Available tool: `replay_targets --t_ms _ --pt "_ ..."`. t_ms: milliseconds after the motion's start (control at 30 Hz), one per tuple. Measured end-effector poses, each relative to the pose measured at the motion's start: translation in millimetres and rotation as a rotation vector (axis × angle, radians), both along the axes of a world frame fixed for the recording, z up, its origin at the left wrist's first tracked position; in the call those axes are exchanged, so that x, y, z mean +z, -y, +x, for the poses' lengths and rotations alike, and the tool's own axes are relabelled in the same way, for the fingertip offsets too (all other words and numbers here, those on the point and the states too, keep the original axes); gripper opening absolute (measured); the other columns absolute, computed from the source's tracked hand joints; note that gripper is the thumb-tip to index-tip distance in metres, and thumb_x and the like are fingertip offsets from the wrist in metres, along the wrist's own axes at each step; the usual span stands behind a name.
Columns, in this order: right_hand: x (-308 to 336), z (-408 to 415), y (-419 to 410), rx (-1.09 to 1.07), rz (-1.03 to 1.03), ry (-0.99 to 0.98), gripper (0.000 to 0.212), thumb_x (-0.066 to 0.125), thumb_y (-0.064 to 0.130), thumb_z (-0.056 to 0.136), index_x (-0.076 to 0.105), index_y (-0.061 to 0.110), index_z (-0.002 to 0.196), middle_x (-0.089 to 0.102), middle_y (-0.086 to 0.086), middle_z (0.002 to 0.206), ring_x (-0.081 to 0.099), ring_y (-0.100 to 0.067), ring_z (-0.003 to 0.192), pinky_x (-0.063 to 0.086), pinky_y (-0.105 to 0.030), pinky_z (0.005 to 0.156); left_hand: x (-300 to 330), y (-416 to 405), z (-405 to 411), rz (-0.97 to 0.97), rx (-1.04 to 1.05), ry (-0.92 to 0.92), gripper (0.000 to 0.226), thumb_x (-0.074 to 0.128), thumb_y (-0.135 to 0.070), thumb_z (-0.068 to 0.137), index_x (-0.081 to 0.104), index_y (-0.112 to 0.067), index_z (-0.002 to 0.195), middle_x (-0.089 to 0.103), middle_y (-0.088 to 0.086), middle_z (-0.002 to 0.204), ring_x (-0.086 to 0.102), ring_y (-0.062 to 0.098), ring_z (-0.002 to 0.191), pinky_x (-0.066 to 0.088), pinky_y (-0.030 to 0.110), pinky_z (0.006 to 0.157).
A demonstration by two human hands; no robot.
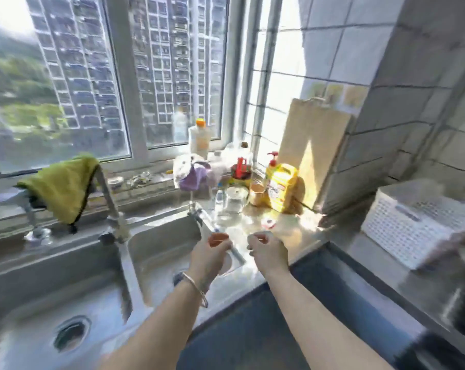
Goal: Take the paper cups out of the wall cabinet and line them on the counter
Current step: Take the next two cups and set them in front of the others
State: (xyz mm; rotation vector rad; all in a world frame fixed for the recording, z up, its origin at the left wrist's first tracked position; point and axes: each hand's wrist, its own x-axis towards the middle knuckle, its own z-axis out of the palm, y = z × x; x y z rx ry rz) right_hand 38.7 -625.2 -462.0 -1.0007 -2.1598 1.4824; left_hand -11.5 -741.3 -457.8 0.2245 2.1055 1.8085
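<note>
though blurred, hands (242, 252) above counter (284, 231)

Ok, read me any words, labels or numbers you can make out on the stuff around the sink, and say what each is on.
None can be read.
Yellow pump bottle: it has a label, too blurred to read.
White bottle with an orange cap: print on it is washed out.
Wall stickers above the cutting board: too faint to read.

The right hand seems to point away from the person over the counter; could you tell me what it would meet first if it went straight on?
Probably the small red-and-white item on the sunlit counter just beyond the right hand; farther on stands the yellow pump bottle. Blur and glare make depth uncertain.
</note>
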Motion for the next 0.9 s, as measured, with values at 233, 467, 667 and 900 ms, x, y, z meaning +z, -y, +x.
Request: replay_targets --t_ms 233,467,667,900 --pt "67.5 78.5 -179.0 -0.278 0.077 -0.108 0.015 0.054 0.026 0.087 0.064 0.018 0.095 0.068 -0.005 0.099 0.062 -0.022 0.092 0.049 -0.03 0.073 74.1 -201.0 45.4 0.135 -0.345 -0.051 0.018 0.063 -0.017 0.085 0.066 -0.01 0.101 0.063 0.002 0.086 0.055 0.011 0.072 0.04 0.019 0.059" --pt "142.0 95.6 -308.8 -0.498 0.278 -0.158 0.011 0.052 0.027 0.081 0.062 0.024 0.076 0.071 -0.001 0.084 0.065 -0.025 0.088 0.049 -0.034 0.07 137.2 -350.2 46.9 0.205 -0.575 -0.172 0.01 0.062 -0.017 0.085 0.067 -0.018 0.093 0.063 -0.002 0.081 0.056 0.015 0.079 0.042 0.027 0.067" --pt "219.0 77.2 -394.7 -0.617 0.448 -0.187 0.015 0.052 0.029 0.082 0.066 0.024 0.084 0.073 0.001 0.088 0.067 -0.021 0.086 0.053 -0.032 0.075 218.4 -451.2 17.2 0.277 -0.694 -0.307 0.011 0.056 -0.019 0.086 0.066 -0.024 0.088 0.063 -0.003 0.079 0.056 0.011 0.07 0.044 0.023 0.06" --pt "294.8 55.4 -471.4 -0.696 0.512 -0.25 0.025 0.05 0.028 0.085 0.069 0.019 0.099 0.073 -0.005 0.096 0.067 -0.024 0.086 0.051 -0.03 0.07 308.1 -547.6 2.9 0.399 -0.846 -0.425 0.011 0.058 -0.016 0.085 0.063 -0.024 0.079 0.061 0.0 0.077 0.051 0.013 0.063 0.042 0.024 0.057"
